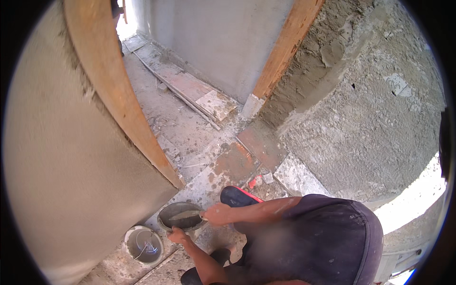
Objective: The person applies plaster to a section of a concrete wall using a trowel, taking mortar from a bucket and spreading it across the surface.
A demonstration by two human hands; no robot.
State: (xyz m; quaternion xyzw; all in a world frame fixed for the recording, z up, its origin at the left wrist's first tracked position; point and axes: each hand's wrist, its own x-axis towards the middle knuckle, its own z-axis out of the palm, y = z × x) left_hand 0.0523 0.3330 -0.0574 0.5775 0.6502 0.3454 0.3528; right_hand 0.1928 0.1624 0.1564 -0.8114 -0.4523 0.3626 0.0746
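My right hand (218,214) is closed on the handle end of a mortar-smeared trowel (186,214). Its blade reaches into a dark bucket (161,220) with grey mortar in it. At the bucket's near rim, my left hand (177,234) grips the edge, holding it. Just left of that bucket stands a second, lighter bucket (129,243), with water or thin slurry and a thin stick-like tool inside. A dark boot with red trim (233,195) is planted beside my right forearm.
Wooden door frame posts (126,104) (289,47) flank the opening ahead. Fresh mortar (308,85) covers part of the rough right wall (365,123). Boards and a long pole (175,92) lie along the passage. Loose tiles (300,175) and rubble lie ahead of me. A dark figure (117,21) shows far left.
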